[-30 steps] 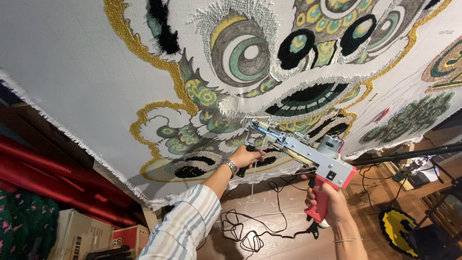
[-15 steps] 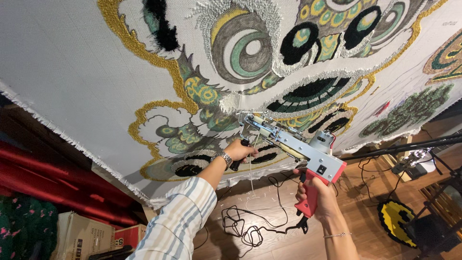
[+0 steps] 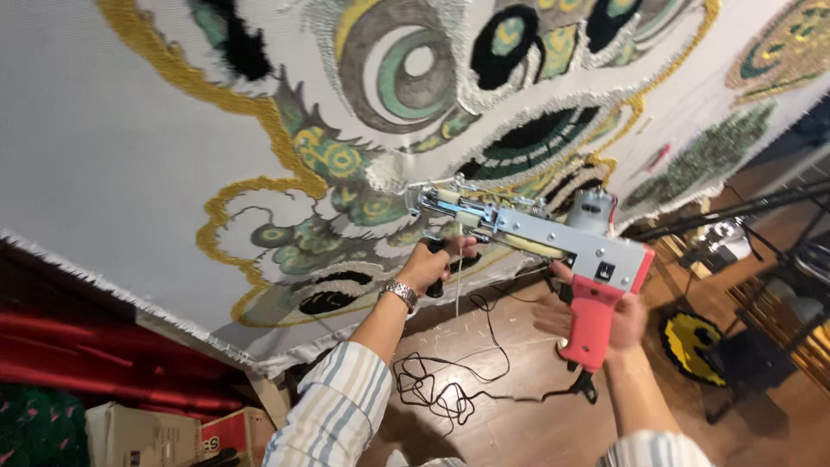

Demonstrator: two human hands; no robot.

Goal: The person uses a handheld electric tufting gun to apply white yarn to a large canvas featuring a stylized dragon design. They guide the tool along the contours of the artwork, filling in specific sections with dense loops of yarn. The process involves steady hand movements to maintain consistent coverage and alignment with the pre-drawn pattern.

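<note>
We hold a tufting gun in both hands against a large stretched cloth that bears a partly tufted design of eyes, scrolls and gold outlines. Our left hand is closed tight around the black front handle beneath the barrel, a grip that appears to steady the nose and press it into the fabric. Our right hand is wrapped around the red pistol grip at the rear, fingers curled about it, where the trigger would lie; we cannot tell whether the trigger is pressed. The needle end of the gun meets the cloth just beside a white tufted patch, near the green and yellow scrollwork. A thin strand of yarn hangs down by the front handle. A black power cord trails from the base of the grip and lies coiled on the wooden floor. A wristwatch sits above the striped sleeve, and a small yellow and black rug lies on the floor to the right.
</note>
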